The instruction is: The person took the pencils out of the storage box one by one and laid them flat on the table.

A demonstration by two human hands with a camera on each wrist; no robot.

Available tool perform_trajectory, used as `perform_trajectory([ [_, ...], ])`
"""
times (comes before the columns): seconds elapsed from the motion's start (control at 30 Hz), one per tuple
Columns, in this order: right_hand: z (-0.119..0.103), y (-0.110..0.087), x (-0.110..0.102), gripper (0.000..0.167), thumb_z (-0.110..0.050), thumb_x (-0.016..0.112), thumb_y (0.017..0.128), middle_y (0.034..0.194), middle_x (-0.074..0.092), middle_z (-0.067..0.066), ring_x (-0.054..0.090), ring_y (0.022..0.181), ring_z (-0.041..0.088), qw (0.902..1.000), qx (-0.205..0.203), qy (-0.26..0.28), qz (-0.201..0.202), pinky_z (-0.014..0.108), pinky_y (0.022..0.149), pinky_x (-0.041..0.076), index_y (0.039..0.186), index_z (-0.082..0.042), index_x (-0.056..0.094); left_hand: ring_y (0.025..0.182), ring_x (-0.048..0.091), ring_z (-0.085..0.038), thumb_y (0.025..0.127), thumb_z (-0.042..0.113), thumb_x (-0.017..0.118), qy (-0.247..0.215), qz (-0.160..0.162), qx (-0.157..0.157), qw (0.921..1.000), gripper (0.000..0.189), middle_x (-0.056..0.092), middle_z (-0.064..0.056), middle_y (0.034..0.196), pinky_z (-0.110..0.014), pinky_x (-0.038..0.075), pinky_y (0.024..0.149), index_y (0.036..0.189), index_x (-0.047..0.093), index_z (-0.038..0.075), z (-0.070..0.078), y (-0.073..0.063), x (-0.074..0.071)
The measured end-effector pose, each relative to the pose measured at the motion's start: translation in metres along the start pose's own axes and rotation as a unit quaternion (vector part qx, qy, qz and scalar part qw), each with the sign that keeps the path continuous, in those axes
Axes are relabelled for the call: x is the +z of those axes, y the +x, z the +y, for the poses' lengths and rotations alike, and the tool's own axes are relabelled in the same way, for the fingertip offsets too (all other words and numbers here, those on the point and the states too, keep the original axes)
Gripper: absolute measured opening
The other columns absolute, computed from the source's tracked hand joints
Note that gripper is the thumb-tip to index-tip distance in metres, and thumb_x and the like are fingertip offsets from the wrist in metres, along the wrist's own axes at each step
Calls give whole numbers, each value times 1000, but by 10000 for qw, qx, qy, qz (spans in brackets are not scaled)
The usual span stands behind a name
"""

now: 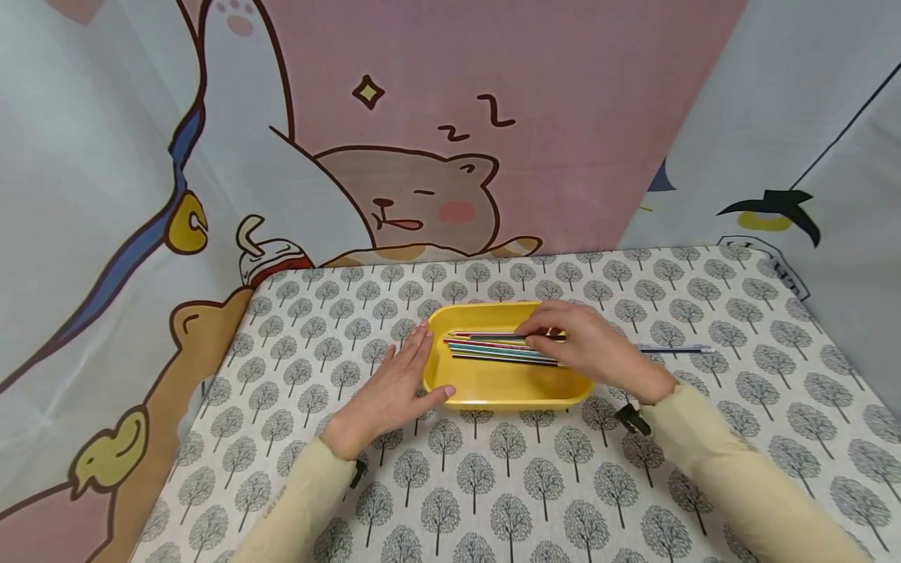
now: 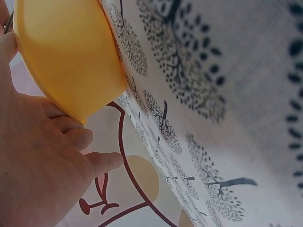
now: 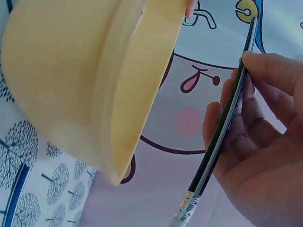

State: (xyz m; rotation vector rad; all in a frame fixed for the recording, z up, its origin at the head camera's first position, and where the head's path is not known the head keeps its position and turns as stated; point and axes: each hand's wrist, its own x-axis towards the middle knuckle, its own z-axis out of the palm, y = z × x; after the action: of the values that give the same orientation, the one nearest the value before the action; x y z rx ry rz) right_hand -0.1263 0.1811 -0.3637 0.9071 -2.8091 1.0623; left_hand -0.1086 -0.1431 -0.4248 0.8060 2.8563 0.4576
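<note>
- In the head view, a shallow yellow tray with rounded corners sat on the tree-printed tabletop, in front of a cartoon-printed backdrop.
- A small bundle of pencils, with red, teal and dark barrels, lay lengthwise inside the tray.
- The left hand lay flat on the tabletop against the tray's left end, its fingers straight and its thumb touching the near corner.
- The right hand reached over the tray's right half, its fingertips pinching a dark pencil above the bundle.
- One more blue pencil lay on the tabletop just right of the tray, partly hidden behind the right hand.
- The left wrist view showed what the head view hid: the tray's smooth rounded outer wall with the left hand resting against it, its fingers relaxed and holding nothing.
- The right wrist view showed the grip closely: the right hand held the dark pencil between thumb and curled fingers.
- That pencil had a pale stripe along its barrel and a metal ferrule at the lower end, details the head view could not show.
- The tray's pale underside and rim filled the left of that view.
</note>
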Motion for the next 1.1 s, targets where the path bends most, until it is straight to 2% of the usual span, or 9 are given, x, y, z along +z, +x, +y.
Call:
perform_trajectory([
  [0.1, 2, -5, -4, 20, -6, 74, 95, 109, 72, -5, 63, 96, 13, 10000, -46, -11, 51, 37, 81, 55, 111, -16, 80, 159, 8, -29, 101, 73, 36, 6, 2, 21, 10000, 99, -5, -11, 172, -58, 17, 125, 163, 10, 0, 0, 0, 0],
  [0.27, 7, -12, -9, 19, -7, 74, 96, 106, 72, -7, 59, 87, 9, 9999, -52, -42, 142, 28, 72, 53, 109, -18, 80, 159, 1, -23, 101, 73, 35, -15, -69, -23, 10000, 99, -6, -10, 172, -57, 15, 126, 163, 7, 2, 0, 1, -1],
  [0.47, 12, -23, -16, 21, -4, 73, 95, 102, 69, -10, 57, 80, 8, 9996, -67, -137, 236, 26, 67, 50, 110, -18, 80, 159, 2, -24, 101, 73, 35, -14, -32, 15, 10000, 99, -1, -14, 173, -58, 16, 125, 163, 8, 2, 0, 2, 0],
  [0.63, 17, -33, -23, 22, -3, 72, 96, 108, 70, -6, 57, 85, 11, 9992, 86, -277, 269, 28, 69, 51, 113, -14, 80, 159, 7, -29, 101, 73, 35, 25, 8, 58, 10000, 98, 0, -15, 173, -58, 17, 125, 163, 9, 1, -1, 2, 1],
  [0.83, 26, -45, -31, 25, -1, 73, 94, 113, 72, -4, 62, 97, 11, 9977, 15, -434, 519, 31, 76, 57, 113, -16, 80, 159, 0, -22, 100, 75, 34, -53, -35, -1, 10000, 99, -9, -7, 171, -57, 14, 126, 163, 8, 2, 0, 1, 0],
  [1.1, 39, -62, -39, 25, -4, 77, 92, 109, 70, -8, 62, 89, 7, 9947, 176, -733, 706, 24, 70, 55, 113, -18, 80, 158, -1, -21, 100, 75, 32, -72, 20, 31, 10000, 99, -9, -7, 171, -56, 13, 127, 163, 9, 2, -1, 0, 0],
])
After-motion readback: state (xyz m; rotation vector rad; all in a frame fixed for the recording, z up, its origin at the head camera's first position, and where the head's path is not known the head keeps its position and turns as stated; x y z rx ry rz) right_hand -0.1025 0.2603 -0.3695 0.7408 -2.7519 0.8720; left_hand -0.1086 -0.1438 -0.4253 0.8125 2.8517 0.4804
